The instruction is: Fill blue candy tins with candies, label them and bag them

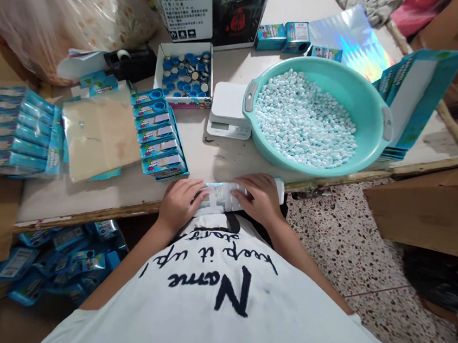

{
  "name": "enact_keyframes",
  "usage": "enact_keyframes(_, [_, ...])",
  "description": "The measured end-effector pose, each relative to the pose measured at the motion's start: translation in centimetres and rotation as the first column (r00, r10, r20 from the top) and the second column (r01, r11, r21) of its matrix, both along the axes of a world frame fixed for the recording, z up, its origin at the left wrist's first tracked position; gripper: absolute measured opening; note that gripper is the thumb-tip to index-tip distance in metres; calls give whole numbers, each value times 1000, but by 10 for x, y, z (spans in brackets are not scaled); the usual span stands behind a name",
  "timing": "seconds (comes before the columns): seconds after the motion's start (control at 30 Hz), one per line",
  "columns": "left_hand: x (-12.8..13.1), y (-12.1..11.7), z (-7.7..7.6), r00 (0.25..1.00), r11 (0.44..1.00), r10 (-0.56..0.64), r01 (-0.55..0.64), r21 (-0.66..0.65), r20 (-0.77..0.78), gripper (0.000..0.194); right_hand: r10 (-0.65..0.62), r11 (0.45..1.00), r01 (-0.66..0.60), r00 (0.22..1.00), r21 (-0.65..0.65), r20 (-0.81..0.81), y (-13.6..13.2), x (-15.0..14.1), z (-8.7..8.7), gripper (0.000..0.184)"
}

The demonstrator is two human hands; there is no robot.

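At the table's front edge, my left hand (181, 202) and my right hand (259, 197) hold a pale, flat, printed packaging piece (220, 197) between them. Its exact kind is unclear. My left thumb presses on its left part, while the right thumb and fingers rest over the other side. A shiny strip shows along its far edge. Just left of my left hand stands a tray of blue candy boxes (160, 142). Beyond my right hand, a turquoise basin (369, 137) holds many small pale candies (306, 119).
A white digital scale (230, 111) touches the basin's left side. Behind it sits a carton of blue caps (185, 74). Wrapped blue boxes (16, 130) lie at left, near a beige sheet (97, 133). Blue card sleeves (419, 98) stand at right. Blue packs (66, 258) fill a box below.
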State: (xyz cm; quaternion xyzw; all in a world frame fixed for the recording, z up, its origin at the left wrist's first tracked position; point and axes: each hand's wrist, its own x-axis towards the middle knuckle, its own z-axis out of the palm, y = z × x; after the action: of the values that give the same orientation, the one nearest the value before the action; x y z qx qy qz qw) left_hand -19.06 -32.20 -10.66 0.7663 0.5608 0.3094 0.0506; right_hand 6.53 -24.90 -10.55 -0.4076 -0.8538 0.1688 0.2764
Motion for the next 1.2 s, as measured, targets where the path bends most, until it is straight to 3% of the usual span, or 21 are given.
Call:
enact_keyframes(0.23, [0, 0, 2, 1000, 999, -4, 4, -32, -2, 22, -1, 1000, 2, 1000, -23, 5, 0, 1, 1, 23])
enact_keyframes(0.47, [0, 7, 7, 999, 986, -39, 36, -165, -15, 29, -4, 999, 5, 1000, -38, 18, 0, 0, 0, 24])
enact_keyframes(0.8, [1, 5, 7, 998, 993, -33, 39, -112, 61, 19, -3, 999, 4, 1000, -48, 18, 0, 1, 0, 24])
enact_keyframes(1.03, [0, 11, 15, 994, 969, -8, 35, -244, 113, 16, -5, 999, 5, 1000, -39, 11, 0, 0, -1, 23])
enact_keyframes(1.2, [2, 9, 14, 992, 981, 14, 11, -194, 126, 17, -9, 1000, 8, 1000, -23, -21, -2, 1, -3, 23])
